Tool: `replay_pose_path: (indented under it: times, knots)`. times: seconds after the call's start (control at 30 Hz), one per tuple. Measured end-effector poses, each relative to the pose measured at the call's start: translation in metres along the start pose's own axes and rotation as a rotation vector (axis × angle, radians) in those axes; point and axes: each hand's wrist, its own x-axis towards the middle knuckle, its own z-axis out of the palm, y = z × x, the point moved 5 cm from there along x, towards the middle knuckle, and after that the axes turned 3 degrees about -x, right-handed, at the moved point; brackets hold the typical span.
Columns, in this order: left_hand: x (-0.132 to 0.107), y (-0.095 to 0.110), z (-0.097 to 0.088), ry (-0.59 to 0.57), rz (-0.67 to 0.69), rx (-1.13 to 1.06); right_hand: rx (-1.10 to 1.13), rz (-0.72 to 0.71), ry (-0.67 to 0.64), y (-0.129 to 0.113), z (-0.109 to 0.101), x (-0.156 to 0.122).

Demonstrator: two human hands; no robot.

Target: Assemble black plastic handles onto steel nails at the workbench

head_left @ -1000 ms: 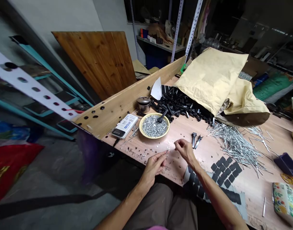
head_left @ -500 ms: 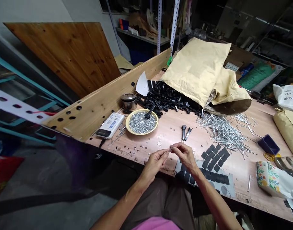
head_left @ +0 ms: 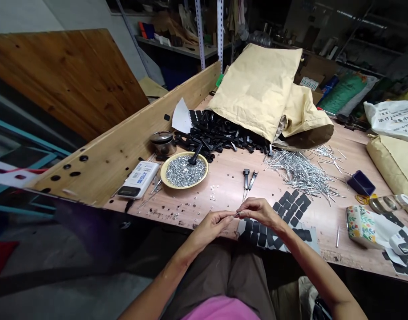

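Observation:
Near the front edge of the table, my left hand (head_left: 214, 226) and my right hand (head_left: 259, 210) meet fingertip to fingertip. Both are closed in a pinch around something small and greyish, mostly hidden by the fingers. Just beyond my right hand lie two black plastic pieces with thin metal rods (head_left: 249, 179). Under and beside my right wrist is a grey sheet (head_left: 312, 242) with black rounded pads (head_left: 292, 208) around it. A yellow bowl (head_left: 167, 185) of small shiny metal bits (head_left: 183, 171) stands left of the hands, a black piece resting in it.
Loose small nuts or washers (head_left: 212, 194) dot the tabletop. A white scale-like device (head_left: 139, 178) and a metal pot (head_left: 163, 142) stand left. Black parts (head_left: 220, 133) spill beneath a paper sack (head_left: 257, 89). Thin metal rods (head_left: 305, 172) lie heaped right, near a dark blue box (head_left: 361, 182).
The view has shifted, so the table's contents sit farther left. My hands stay together; the right fingers' grip has changed slightly and the left hand lies flatter.

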Motion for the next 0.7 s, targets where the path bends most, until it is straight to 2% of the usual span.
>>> replay_pose_path:
  times: [0.07, 0.13, 0.23, 0.37, 0.53, 0.6, 0.7]
  knots:
    - [0.000, 0.001, 0.001, -0.010, 0.023, 0.060, -0.193, -0.142, 0.026, -0.008, -0.001, -0.004]
    - [-0.001, 0.004, -0.001, 0.032, 0.097, 0.187, -0.387, -0.267, 0.039, -0.015, 0.002, -0.010]
    - [-0.001, 0.007, -0.004, 0.061, 0.154, 0.302, -0.543, -0.354, 0.070, -0.019, 0.006, -0.018]
    - [0.001, 0.004, 0.001, -0.049, 0.070, 0.145, -0.394, -0.267, 0.100, -0.017, 0.003, -0.018]
    - [0.002, 0.010, 0.003, -0.004, 0.096, 0.058, -0.130, -0.049, 0.149, -0.007, -0.003, -0.013]
    - [0.002, 0.010, 0.003, 0.005, 0.095, 0.065, -0.145, -0.063, 0.160, -0.009, -0.002, -0.014]
    - [0.002, 0.004, 0.003, -0.038, 0.018, 0.015, -0.300, -0.204, 0.186, -0.020, -0.001, -0.017]
